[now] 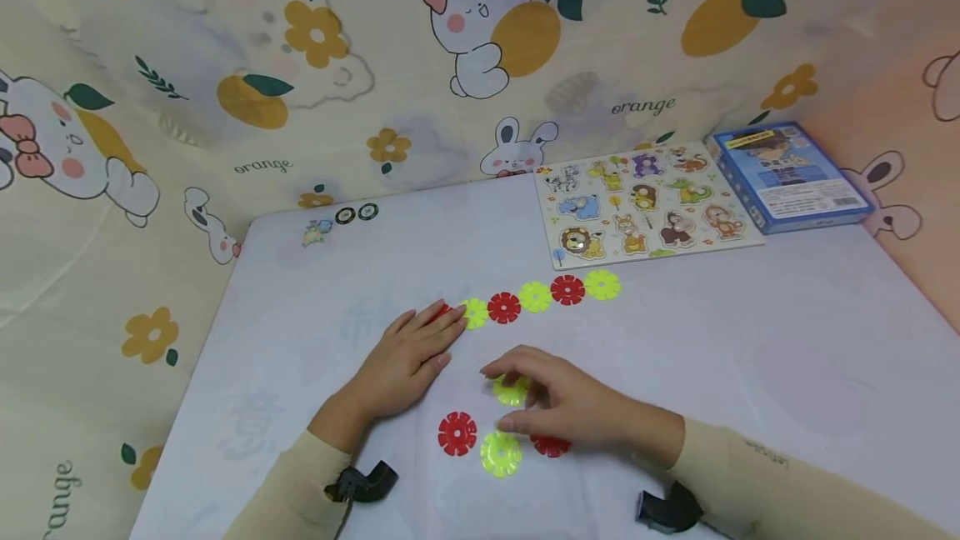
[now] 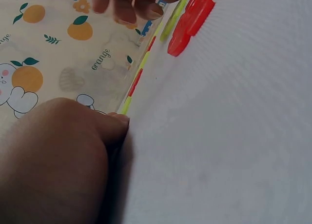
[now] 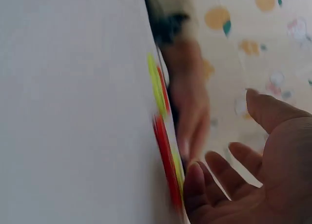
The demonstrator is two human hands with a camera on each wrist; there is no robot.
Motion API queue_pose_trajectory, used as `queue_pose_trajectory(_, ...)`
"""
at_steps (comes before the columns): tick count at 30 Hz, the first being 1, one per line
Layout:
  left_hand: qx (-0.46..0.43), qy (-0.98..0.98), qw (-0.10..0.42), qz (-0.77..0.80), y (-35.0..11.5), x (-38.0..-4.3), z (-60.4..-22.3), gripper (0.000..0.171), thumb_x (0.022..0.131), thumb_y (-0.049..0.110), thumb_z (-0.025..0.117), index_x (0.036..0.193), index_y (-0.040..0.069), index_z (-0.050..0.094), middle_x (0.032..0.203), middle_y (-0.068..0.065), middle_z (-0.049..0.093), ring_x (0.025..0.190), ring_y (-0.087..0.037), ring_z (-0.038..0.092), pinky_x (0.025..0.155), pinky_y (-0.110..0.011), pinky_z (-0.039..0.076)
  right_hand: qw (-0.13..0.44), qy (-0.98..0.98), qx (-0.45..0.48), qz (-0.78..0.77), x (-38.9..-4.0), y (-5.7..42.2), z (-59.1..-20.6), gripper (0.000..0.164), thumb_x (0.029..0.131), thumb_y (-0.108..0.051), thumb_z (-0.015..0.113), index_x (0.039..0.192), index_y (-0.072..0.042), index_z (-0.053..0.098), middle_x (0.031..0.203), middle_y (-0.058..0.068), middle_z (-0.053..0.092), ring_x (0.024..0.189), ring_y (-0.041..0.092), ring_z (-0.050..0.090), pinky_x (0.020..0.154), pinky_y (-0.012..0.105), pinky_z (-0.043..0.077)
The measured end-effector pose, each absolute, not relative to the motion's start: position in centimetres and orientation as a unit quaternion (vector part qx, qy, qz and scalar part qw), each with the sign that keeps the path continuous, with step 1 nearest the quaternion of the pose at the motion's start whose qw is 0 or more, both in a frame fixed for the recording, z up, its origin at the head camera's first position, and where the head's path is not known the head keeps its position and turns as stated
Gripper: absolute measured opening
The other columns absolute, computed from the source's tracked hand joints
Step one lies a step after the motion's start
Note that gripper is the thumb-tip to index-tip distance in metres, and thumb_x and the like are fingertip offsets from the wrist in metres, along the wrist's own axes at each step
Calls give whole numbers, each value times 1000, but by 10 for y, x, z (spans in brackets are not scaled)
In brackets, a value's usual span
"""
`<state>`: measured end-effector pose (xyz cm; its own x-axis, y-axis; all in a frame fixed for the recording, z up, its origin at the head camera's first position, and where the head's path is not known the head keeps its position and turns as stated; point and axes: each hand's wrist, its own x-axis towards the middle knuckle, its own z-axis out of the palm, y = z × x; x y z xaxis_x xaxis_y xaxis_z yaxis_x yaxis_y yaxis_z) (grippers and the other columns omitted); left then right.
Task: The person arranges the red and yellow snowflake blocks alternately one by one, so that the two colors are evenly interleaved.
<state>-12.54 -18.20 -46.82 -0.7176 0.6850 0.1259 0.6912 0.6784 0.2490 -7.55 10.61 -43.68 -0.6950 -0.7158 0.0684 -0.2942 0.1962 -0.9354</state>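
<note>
Red and yellow-green discs [image 1: 535, 297] make a row in the head view, its long axis running from under the left hand's [image 1: 405, 365] straight, nearly closed-up fingers rightward and slightly away from the person. The right hand [image 1: 573, 402] arches over a yellow-green disc [image 1: 512, 393], and a loose red disc [image 1: 457, 433] lies left of its thumb tip.

In the left wrist view, the row slants up rightward beyond the left thumb.

In the right wrist view, the right thumb stands spread from the fingers; whether they touch a disc I cannot tell.
</note>
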Motion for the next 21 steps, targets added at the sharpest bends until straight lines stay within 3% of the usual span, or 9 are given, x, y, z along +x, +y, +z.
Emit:
queue_pose_trajectory(4, -378, -915, 15, -141, -183, -125, -468, 55, 98, 34, 47, 150, 24, 33, 155, 9, 25, 143, -22, 16, 110, -55, 14, 192, 767, -376, -484, -67, 79, -440, 58, 84, -47, 70, 135, -26, 51, 126, -9, 52, 111, 11, 48, 87, 29, 48)
queue_pose_trajectory(9, -384, -912, 17, -146, -183, -125, -466, 54, 98, 32, 47, 150, 23, 34, 155, 8, 27, 143, -23, 17, 109, -56, 14, 137, 833, -417, -338, -61, 55, -446, 62, 82, -54, 67, 135, -24, 54, 126, -11, 46, 112, 5, 39, 88, 23, 43)
queue_pose_trajectory(15, -385, -910, 20, -153, -182, -125, -466, 53, 99, 31, 47, 150, 23, 35, 154, 7, 28, 142, -23, 18, 109, -56, 14, 86, 865, -411, -273, -57, 43, -447, 41, 81, -41, 75, 118, -26, 64, 118, -9, 47, 103, 8, 41, 80, 21, 42)
queue_pose_trajectory(21, -390, -905, 25, -168, -183, -125, -467, 52, 98, 29, 47, 149, 21, 37, 154, 6, 30, 142, -24, 19, 108, -56, 15, 132, 844, -408, -322, -61, 45, -441, 32, 84, -29, 75, 110, -24, 57, 104, -15, 51, 98, 2, 45, 80, 19, 44)
